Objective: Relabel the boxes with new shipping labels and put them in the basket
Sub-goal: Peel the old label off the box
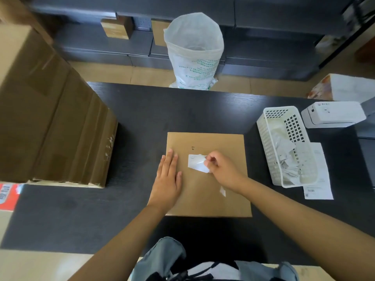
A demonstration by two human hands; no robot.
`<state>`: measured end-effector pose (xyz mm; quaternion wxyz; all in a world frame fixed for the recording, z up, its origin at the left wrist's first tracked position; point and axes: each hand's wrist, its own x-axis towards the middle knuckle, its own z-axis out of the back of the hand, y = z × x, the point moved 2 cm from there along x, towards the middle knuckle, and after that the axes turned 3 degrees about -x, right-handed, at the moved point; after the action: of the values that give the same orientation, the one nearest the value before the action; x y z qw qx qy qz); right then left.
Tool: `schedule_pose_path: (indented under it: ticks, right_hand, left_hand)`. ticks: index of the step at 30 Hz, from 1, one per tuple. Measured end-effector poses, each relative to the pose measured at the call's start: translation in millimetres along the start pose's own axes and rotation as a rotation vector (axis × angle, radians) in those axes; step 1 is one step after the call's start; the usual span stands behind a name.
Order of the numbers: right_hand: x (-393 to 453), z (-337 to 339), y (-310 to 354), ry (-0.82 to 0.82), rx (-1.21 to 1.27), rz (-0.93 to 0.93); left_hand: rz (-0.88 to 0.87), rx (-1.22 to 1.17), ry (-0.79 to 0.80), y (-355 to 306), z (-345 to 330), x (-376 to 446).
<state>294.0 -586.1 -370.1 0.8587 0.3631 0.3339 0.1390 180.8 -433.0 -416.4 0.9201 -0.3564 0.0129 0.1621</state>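
A flat brown cardboard box [209,191] lies on the dark table [142,110] in front of me. My left hand [167,179] rests flat on its left part, fingers straight. My right hand [221,169] pinches the right edge of a white label [195,163] that is partly lifted off the box top. A small white scrap [222,192] sticks to the box below my right wrist. A white plastic basket [263,136] stands to the right, holding crumpled white label papers.
A tall stack of brown cartons [50,122] fills the table's left side. A white label printer [332,114] sits at the far right, and a printed sheet [320,179] lies beside the basket. A white woven sack [193,51] stands open on the floor beyond the table.
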Motion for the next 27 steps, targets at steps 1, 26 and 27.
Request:
schedule_pose_path:
  ticks: [1,26,27]
  right_hand:
    - [1,5,2,-0.014,0.057,-0.031]
    - [4,5,-1,-0.065,-0.548,0.178]
    - [7,6,-3,-0.060,-0.509,0.152]
  left_hand:
    - [-0.008,0.025,0.003,0,0,1]
    - [0.019,0.204,0.124,-5,-4,5]
    - [0.019,0.230,0.123,-5,-4,5]
